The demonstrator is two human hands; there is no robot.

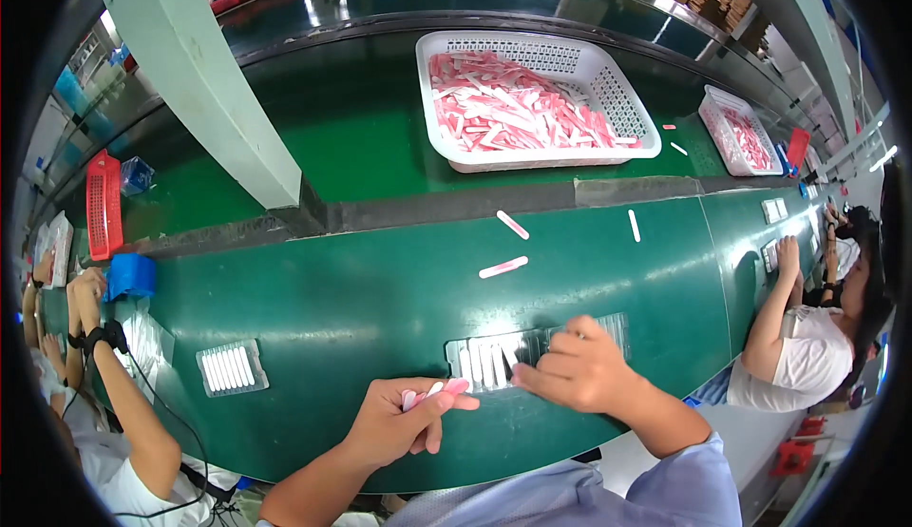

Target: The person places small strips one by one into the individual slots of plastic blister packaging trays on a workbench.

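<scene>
My left hand (394, 422) is closed around several small pink-and-white sticks (432, 397) with rounded ends, which poke out past the thumb and forefinger. Just to its right lies a clear plastic tray (456, 346) with white sticks (487, 365) side by side in its left part. Over the middle of this tray is my right hand (579, 370), its fingers curled and the thumb low by the sticks. Whatever its fingertips may hold is too small to make out. The tray's clear right end (617, 332) shows beyond the knuckles.
Three loose sticks (503, 268) lie farther up the green table. Behind a dark ledge stands a white basket (446, 153) heaped with pink-and-white sticks. A filled clear tray (233, 369) sits at left. Co-workers' arms (142, 413) flank me, and a pale post (204, 80) rises at back left.
</scene>
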